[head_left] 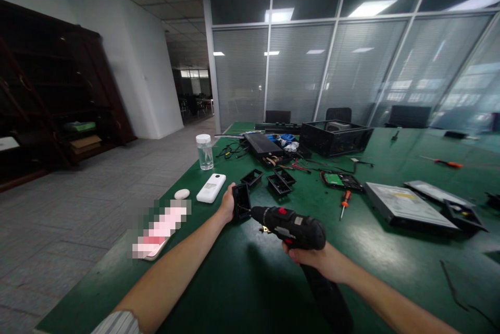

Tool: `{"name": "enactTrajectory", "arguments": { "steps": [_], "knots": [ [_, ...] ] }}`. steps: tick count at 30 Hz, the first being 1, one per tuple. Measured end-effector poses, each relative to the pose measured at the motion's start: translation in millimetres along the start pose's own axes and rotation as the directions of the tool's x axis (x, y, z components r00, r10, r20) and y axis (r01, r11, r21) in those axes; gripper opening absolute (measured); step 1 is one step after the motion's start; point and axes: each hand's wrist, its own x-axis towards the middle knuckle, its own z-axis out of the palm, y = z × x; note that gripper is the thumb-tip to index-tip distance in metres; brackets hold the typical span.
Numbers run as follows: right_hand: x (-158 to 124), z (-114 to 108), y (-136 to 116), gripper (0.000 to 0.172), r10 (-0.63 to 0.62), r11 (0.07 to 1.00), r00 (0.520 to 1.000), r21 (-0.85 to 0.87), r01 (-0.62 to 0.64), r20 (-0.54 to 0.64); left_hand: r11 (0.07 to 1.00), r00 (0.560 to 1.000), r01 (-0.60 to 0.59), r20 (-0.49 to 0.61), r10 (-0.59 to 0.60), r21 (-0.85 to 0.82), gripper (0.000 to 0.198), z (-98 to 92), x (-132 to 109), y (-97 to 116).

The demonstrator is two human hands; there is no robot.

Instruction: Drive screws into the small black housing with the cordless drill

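My left hand [228, 202] grips a small black plastic frame [241, 201] by its left side, holding it tilted up over the green table. In my right hand [308, 257] is a black cordless drill [291, 225] with red details, its fingers wrapped round the handle. The drill points left, and its bit reaches the lower part of the frame's opening; whether it touches is too small to tell. Small brass-coloured pieces [265, 230] show just under the drill's chuck. Similar black frames [279, 184] lie on the table beyond my hands.
Left on the green table [219, 282] are a water jar [204, 152], a white device [211, 188] and a blurred pink phone. Behind stand a black case [336, 138] and cables. An orange screwdriver [345, 201] and metal drives [410, 209] lie right.
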Motion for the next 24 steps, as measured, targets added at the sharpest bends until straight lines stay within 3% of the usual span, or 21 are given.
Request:
{"name": "enactTrajectory", "arguments": {
  "steps": [8, 24],
  "knots": [
    [-0.8, 2.7, -3.5, 0.029, -0.017, 1.000, 1.000, -0.018, 0.017, -0.010, 1.000, 1.000, 0.016, 0.002, -0.016, 0.000, 0.038, 1.7, -3.2, 1.8],
    [-0.4, 3.1, -3.8, 0.031, 0.007, 1.000, 1.000, -0.015, -0.007, -0.017, 1.000, 1.000, -0.003, -0.012, 0.002, -0.020, 0.038, 0.0, 0.7, 0.2]
  ]
}}
